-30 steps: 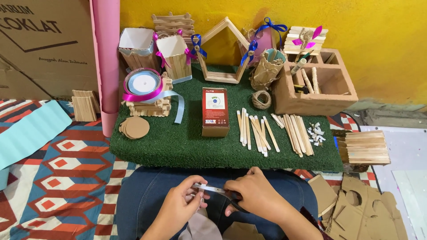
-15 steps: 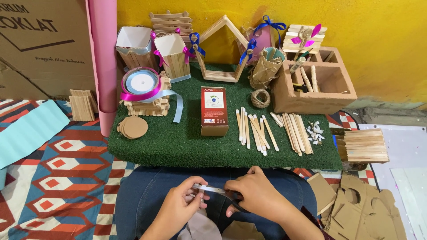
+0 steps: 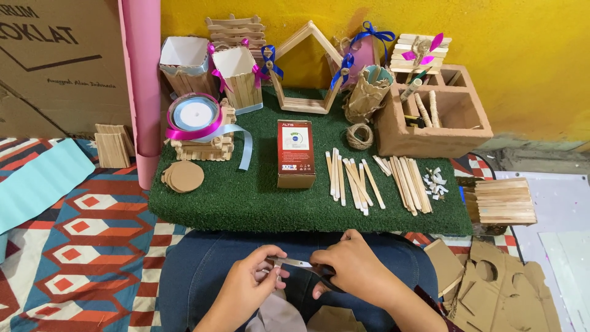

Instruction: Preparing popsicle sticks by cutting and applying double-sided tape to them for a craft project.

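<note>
My left hand [image 3: 247, 288] and my right hand [image 3: 351, 267] meet low in the view, above my lap in blue jeans [image 3: 203, 264]. Between them runs a thin silvery blade of a pair of scissors [image 3: 300, 264]; the right hand grips its dark handle end and the left pinches near the tip. A pale cloth piece [image 3: 279, 315] and a brown cardboard piece [image 3: 335, 320] lie under my hands. Ahead sits a green turf mat [image 3: 246, 200] with a red box [image 3: 295, 152] and loose wooden craft sticks [image 3: 369, 179].
On the mat stand a ribbon spool [image 3: 195, 115], stick cups [image 3: 236, 77], a house-shaped stick frame [image 3: 307, 67], a twine ball [image 3: 359, 135] and a wooden compartment box [image 3: 439, 120]. Cardboard discs [image 3: 183, 177], a pink roll [image 3: 144, 86], stacked sticks [image 3: 504, 201] and cardboard cutouts [image 3: 498, 289] surround it.
My hands stay at my lap on the scissors; the fingers shift only slightly. The view has tilted a little.
</note>
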